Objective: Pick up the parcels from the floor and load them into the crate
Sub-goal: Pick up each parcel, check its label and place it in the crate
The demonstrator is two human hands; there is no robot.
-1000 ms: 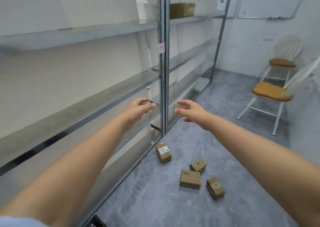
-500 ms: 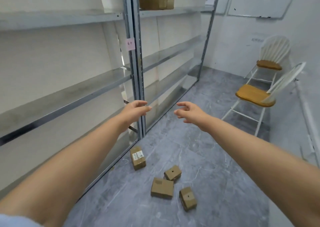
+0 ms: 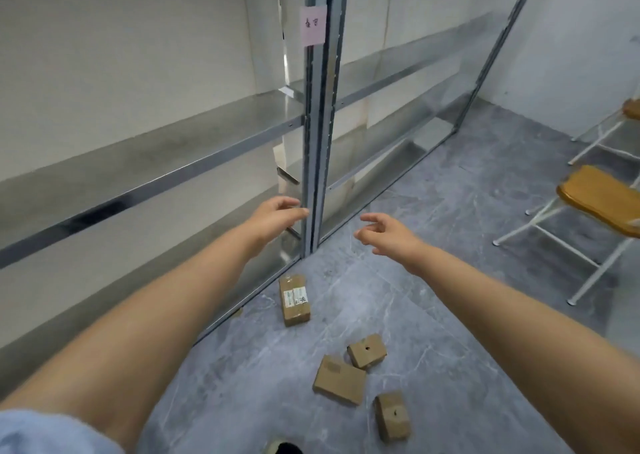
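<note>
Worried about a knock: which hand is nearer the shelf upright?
Left. The left hand is just beside the shelf upright; the right hand is apart, to its right.

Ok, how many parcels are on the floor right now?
4. The labelled parcel lies near the shelf post; the small holed parcel closer in; the flat parcel beside it; the nearest parcel bottom right. Others may lie out of frame.

The chair [image 3: 602,200] — blurred — runs off the right edge; the pink label [image 3: 313,25] is unreadable.

Parcels [image 3: 339,380] on floor [image 3: 450,280] beside shelving [image 3: 313,142]
</note>
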